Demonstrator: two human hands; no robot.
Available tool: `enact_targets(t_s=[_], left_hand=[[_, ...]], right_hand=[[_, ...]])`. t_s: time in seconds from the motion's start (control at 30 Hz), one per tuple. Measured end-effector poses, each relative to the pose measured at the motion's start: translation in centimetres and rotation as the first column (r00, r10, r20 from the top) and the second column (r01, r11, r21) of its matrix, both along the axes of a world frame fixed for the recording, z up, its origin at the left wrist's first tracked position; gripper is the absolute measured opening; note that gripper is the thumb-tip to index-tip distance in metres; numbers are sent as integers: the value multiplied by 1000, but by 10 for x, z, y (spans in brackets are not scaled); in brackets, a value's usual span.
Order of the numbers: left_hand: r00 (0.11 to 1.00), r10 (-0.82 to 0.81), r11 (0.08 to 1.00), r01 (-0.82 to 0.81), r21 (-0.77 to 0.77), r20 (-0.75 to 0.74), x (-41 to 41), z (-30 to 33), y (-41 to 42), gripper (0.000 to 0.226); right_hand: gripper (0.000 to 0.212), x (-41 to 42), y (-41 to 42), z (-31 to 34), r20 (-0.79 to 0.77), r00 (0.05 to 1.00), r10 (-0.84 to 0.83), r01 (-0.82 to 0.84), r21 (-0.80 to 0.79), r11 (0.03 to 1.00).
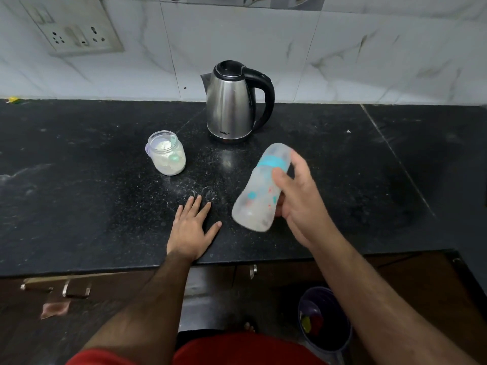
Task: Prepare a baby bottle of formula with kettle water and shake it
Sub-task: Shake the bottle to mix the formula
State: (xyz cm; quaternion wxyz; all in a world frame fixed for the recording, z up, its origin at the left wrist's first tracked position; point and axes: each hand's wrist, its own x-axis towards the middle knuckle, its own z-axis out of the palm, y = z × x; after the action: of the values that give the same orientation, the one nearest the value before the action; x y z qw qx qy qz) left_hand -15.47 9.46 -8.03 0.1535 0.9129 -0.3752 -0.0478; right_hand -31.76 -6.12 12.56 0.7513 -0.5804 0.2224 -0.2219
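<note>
My right hand (297, 201) grips a baby bottle (259, 191) above the black counter (79, 180). The bottle is tilted, its teal ring and clear cap pointing up and away, and it looks motion-blurred with cloudy white contents. Flat on the counter near the front edge lies my left hand (193, 230), fingers spread, holding nothing. A steel kettle (232, 104) with a black handle stands at the back by the wall. To its front left is an open jar of white formula powder (167, 154) with a green scoop inside.
White powder is scattered on the counter between the jar and my left hand. A wall socket panel (76, 30) is at the upper left. Below the counter are cabinet handles (76, 288) and a purple bin (325, 320) on the floor.
</note>
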Motion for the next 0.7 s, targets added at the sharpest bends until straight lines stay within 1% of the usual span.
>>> enact_targets(t_s=[0.03, 0.07, 0.1, 0.17, 0.2, 0.23, 0.27, 0.37, 0.4, 0.47, 0.57, 0.6, 0.63, 0.7], left_hand=[[1000, 0, 1000, 0, 1, 1, 0, 0, 0, 79], [1000, 0, 1000, 0, 1, 3, 0, 0, 0, 80], [1000, 1, 1000, -1, 3, 4, 0, -1, 0, 81], [1000, -2, 1000, 2, 2, 4, 1, -1, 0, 79], [1000, -2, 1000, 2, 1, 3, 1, -2, 1, 77], [1000, -3, 1000, 3, 2, 3, 1, -2, 1, 75], [1000, -2, 1000, 2, 4, 5, 1, -2, 1, 75], [1000, 1, 1000, -1, 11, 5, 0, -1, 0, 80], [1000, 0, 1000, 0, 8, 5, 0, -1, 0, 80], [1000, 2, 1000, -2, 0, 4, 0, -1, 0, 78], [1000, 1, 1000, -1, 8, 4, 0, -1, 0, 73], [1000, 2, 1000, -2, 10, 4, 0, -1, 1, 72], [1000, 2, 1000, -2, 13, 5, 0, -1, 1, 72], [1000, 2, 1000, -3, 15, 9, 0, 0, 0, 75]], right_hand=[[60, -1, 1, -2, 5, 1000, 25, -24, -12, 1000], [62, 0, 0, -1, 25, 1000, 3, -2, -8, 1000], [61, 1, -2, 0, 52, 997, -53, 52, 16, 998], [51, 4, -8, 4, 67, 978, -199, 193, 88, 977], [47, 5, -10, 5, 58, 967, -249, 242, 112, 964], [46, 4, -11, 5, 48, 963, -266, 259, 118, 959], [47, 4, -9, 5, 35, 968, -247, 243, 103, 965], [54, -1, 0, 3, -17, 996, -90, 90, 4, 996], [57, -2, 1, 2, -13, 998, -66, 66, -12, 998], [59, 0, -3, 3, 30, 993, -114, 115, -4, 993], [50, 3, -13, 3, 30, 957, -288, 284, 99, 954], [48, 3, -14, 2, 27, 952, -305, 300, 114, 947], [48, 2, -12, 1, 20, 959, -283, 279, 107, 954], [51, 0, -4, -1, -5, 988, -156, 156, 48, 987]])
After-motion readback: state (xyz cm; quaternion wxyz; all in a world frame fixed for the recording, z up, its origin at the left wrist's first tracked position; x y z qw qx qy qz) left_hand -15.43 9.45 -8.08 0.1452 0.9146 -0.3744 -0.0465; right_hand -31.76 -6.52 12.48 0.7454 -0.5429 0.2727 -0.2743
